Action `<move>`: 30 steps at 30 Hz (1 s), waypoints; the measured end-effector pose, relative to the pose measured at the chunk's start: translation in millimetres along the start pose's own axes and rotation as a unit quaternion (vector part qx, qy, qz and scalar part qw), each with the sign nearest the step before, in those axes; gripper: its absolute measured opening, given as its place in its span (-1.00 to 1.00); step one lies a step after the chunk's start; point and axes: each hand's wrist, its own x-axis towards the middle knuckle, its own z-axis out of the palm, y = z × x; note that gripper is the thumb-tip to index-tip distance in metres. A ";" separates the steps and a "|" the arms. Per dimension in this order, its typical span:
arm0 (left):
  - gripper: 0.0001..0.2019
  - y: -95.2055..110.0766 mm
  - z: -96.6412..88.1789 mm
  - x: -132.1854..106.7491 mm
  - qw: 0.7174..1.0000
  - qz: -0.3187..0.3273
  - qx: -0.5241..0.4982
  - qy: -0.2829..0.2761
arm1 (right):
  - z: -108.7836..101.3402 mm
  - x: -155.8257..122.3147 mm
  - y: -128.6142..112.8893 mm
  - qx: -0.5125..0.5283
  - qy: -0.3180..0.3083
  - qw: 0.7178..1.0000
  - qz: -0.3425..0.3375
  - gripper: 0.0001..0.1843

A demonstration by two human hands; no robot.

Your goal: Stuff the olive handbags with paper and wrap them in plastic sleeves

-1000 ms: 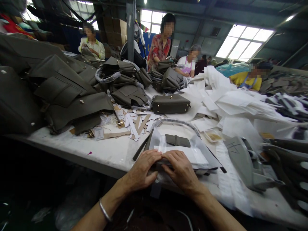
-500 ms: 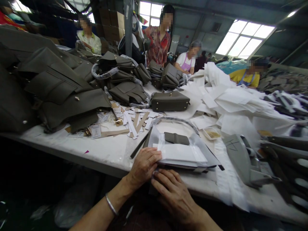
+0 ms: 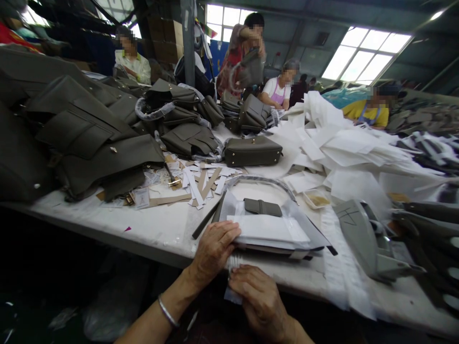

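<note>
In front of me, a flat dark olive handbag (image 3: 324,239) lies at the table's near edge. White paper (image 3: 265,228) and clear film cover its top, and a small olive strap tab (image 3: 263,207) shows there. Its wrapped handle (image 3: 263,178) arches at the far side. My left hand (image 3: 216,244) grips the bag's near left corner, fingers on top; its thumb is hidden. Just below the edge, my right hand (image 3: 258,294) is closed on a crinkled strip of clear plastic film (image 3: 233,292), which reaches up to the left hand.
Olive handbags (image 3: 107,162) are heaped on the left. Paper strips (image 3: 202,186) litter the middle, and another bag (image 3: 253,152) stands behind. White sheets (image 3: 344,143) pile up at the right. A small tray (image 3: 316,199) and grey bag parts (image 3: 362,234) lie nearer. Several co-workers sit or stand beyond.
My right hand has drawn down and slightly away from the left hand, exposing the plastic strip between them. My left hand stays put. A standing co-worker has lifted a bag.
</note>
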 end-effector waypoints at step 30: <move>-0.86 32.4 4.6 11.2 0.983 -0.184 -0.002 0.023 | -41.7 78.4 56.0 -0.048 -0.082 0.965 0.244 -0.92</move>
